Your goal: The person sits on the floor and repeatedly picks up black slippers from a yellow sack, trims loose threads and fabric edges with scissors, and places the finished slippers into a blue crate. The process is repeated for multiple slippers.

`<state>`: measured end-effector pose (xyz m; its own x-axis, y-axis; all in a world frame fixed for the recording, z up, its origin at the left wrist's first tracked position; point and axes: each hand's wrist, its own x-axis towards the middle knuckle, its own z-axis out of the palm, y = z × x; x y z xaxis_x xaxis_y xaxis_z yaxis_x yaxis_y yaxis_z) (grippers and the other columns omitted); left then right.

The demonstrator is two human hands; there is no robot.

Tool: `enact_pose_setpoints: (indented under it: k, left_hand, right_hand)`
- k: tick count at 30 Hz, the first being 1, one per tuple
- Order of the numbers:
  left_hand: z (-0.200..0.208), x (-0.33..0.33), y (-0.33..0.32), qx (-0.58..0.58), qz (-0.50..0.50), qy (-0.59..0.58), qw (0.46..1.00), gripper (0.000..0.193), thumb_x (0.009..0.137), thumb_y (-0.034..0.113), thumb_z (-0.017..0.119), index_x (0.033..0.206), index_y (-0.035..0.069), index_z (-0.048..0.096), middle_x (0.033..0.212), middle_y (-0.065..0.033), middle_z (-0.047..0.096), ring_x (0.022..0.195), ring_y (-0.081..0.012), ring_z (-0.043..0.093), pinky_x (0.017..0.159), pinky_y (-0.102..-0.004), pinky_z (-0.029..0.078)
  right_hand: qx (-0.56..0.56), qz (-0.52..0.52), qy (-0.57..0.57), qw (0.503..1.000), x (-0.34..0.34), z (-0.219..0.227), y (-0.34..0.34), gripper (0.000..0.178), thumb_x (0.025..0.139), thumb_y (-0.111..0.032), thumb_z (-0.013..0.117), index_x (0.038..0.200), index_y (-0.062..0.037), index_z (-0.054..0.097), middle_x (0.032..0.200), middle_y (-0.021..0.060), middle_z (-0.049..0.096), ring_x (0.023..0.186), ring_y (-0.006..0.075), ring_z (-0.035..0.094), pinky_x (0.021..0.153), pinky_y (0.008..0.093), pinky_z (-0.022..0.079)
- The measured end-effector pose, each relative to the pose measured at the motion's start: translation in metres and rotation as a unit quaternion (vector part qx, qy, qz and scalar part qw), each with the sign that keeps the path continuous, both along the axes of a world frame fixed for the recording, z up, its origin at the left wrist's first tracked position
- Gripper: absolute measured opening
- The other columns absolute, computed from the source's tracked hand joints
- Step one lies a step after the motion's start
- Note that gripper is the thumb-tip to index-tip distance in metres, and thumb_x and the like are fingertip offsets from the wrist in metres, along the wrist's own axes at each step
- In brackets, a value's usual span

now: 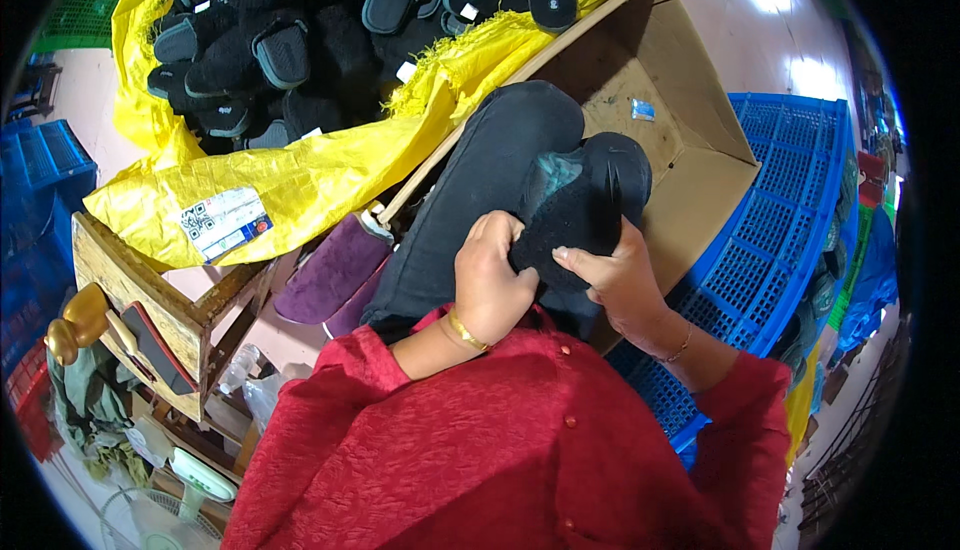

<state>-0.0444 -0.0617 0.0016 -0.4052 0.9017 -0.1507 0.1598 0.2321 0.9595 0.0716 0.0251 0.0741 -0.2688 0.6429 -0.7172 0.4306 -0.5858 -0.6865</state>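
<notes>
A black fuzzy slipper [555,225] rests over my dark-trousered knees. My left hand [490,268] is closed on its near left edge. My right hand [622,270] grips the other side, its thumb pressed on the fuzzy surface and its fingers partly hidden. Thin dark points [613,190] rise beside the right fingers; they look like the blades of small snips, but I cannot tell for sure. A faded teal patch [556,174] shows on the dark cloth just beyond the slipper.
Ahead on the left, a yellow woven sack [300,175] holds many black slippers [280,55]. An open cardboard box [690,80] stands beyond my knees, with a blue crate [770,200] to its right. Purple slippers [335,270] lie beside a wooden stool [150,300] at left.
</notes>
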Motion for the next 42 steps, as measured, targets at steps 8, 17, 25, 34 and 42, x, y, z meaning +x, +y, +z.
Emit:
enact_pose_setpoints:
  k: [8, 17, 25, 34, 42]
  left_hand:
    - [0.005, -0.01, -0.016, -0.032, 0.048, -0.127, 0.99, 0.02, 0.064, -0.003, 0.062, 0.078, 0.0, 0.048, 0.074, -0.0116, 0.05, 0.066, -0.0205, 0.054, 0.063, -0.0293, 0.045]
    - [0.043, 0.009, -0.023, 0.194, -0.123, -0.024, 0.973, 0.022, 0.068, -0.006, 0.07, 0.067, 0.007, 0.052, 0.07, -0.0051, 0.051, 0.061, -0.0196, 0.054, 0.056, -0.0292, 0.043]
    - [0.014, -0.008, -0.009, 0.088, 0.007, 0.101, 0.991, 0.058, 0.063, 0.0, 0.075, 0.115, 0.0, 0.048, 0.105, -0.0132, 0.05, 0.091, -0.025, 0.055, 0.079, -0.0328, 0.049]
    - [0.032, -0.008, -0.002, 0.108, -0.074, 0.174, 0.976, 0.042, 0.063, 0.0, 0.075, 0.1, 0.003, 0.055, 0.099, -0.0113, 0.055, 0.091, -0.0245, 0.055, 0.077, -0.0315, 0.048]
    - [0.05, -0.008, 0.007, 0.065, -0.088, 0.144, 0.983, 0.048, 0.065, 0.018, 0.082, 0.102, 0.001, 0.056, 0.094, -0.0118, 0.057, 0.085, -0.0261, 0.055, 0.076, -0.0337, 0.047]
  right_hand:
    - [0.115, -0.02, 0.088, 0.989, -0.008, -0.032, -0.016, 0.029, 0.079, 0.004, 0.068, 0.106, -0.001, 0.062, 0.097, 0.0044, 0.067, 0.088, 0.0117, 0.062, 0.082, 0.0279, 0.05]
    - [0.143, -0.142, 0.201, 0.959, -0.045, -0.061, -0.013, 0.021, 0.077, -0.001, 0.065, 0.098, 0.0011, 0.062, 0.087, 0.0009, 0.065, 0.073, 0.0078, 0.057, 0.068, 0.0258, 0.049]
    - [0.025, -0.263, 0.317, 0.911, -0.015, -0.051, -0.027, 0.03, 0.086, -0.004, 0.064, 0.115, -0.0034, 0.057, 0.103, 0.0045, 0.064, 0.088, 0.0134, 0.064, 0.075, 0.0263, 0.054]
    - [0.17, 0.078, 0.06, 0.98, 0.051, -0.006, 0.015, 0.036, 0.084, -0.011, 0.07, 0.114, 0.0034, 0.056, 0.102, 0.0088, 0.067, 0.092, 0.0117, 0.062, 0.083, 0.0282, 0.05]
    - [0.057, 0.159, 0.04, 0.985, 0.062, 0.013, 0.029, 0.033, 0.087, -0.014, 0.068, 0.114, 0.0022, 0.057, 0.097, 0.0019, 0.062, 0.087, 0.0079, 0.056, 0.079, 0.0248, 0.046]
